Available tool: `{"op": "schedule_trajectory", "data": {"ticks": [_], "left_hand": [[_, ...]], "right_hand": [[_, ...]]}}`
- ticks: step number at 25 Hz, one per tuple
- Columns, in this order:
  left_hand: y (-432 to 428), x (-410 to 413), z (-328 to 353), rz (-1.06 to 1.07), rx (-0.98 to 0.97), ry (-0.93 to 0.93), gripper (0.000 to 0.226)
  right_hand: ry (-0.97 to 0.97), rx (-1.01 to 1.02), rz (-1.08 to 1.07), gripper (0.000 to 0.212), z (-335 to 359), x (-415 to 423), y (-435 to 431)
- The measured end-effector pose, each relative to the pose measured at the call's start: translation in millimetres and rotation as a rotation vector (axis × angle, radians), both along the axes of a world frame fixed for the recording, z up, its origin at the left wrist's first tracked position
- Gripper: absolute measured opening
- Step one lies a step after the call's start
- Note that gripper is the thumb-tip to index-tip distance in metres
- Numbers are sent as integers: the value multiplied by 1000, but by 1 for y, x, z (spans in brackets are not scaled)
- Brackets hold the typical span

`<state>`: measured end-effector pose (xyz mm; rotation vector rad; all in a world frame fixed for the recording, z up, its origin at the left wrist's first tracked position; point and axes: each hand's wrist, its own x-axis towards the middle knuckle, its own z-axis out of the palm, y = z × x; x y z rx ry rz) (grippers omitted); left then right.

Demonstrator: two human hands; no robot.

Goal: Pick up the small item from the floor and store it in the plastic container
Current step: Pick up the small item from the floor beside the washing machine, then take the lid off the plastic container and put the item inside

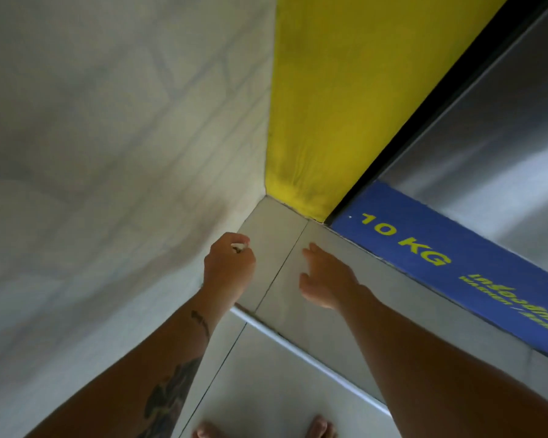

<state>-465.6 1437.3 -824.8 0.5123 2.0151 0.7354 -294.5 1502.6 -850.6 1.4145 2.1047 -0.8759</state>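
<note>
My left hand point(230, 267) is curled shut low in the corner, next to the white marbled wall. A small white item point(238, 247) shows between its fingertips. My right hand point(325, 278) hovers over the raised grey tile step point(285, 295), fingers apart and holding nothing. No plastic container is in view.
A yellow wall strip point(329, 105) runs up from the corner. A metal washing machine point(487, 137) with a blue "10 KG" band point(440, 257) stands on the right. The white marbled wall point(92, 153) fills the left. My bare toes point(320, 428) show at the bottom on the lower floor.
</note>
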Motion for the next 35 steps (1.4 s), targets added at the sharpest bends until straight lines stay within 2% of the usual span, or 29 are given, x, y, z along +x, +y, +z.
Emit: {"op": "schedule_trajectory", "data": {"ticks": [4,10,16,19,23,27,35], "left_hand": [[-26,8,113,1,39,-46,39],[-67,10,288,102,99,-215,32],[-118,26,418,188,240,-242,29],[-142,44,467,197,325,-142,27],[-185,67,519,201,376,99,28],[-251,96,565,223,328,386,31],[-410,121,634,290,134,734,30]], "right_hand": [[10,-28,15,58,119,-7,-32],[110,77,32,59,305,-15,-71],[243,234,74,59,432,11,-87],[270,277,169,59,477,28,-96],[338,326,314,58,529,45,-119],[396,408,486,58,573,53,-161],[453,430,786,56,650,31,-272]]}}
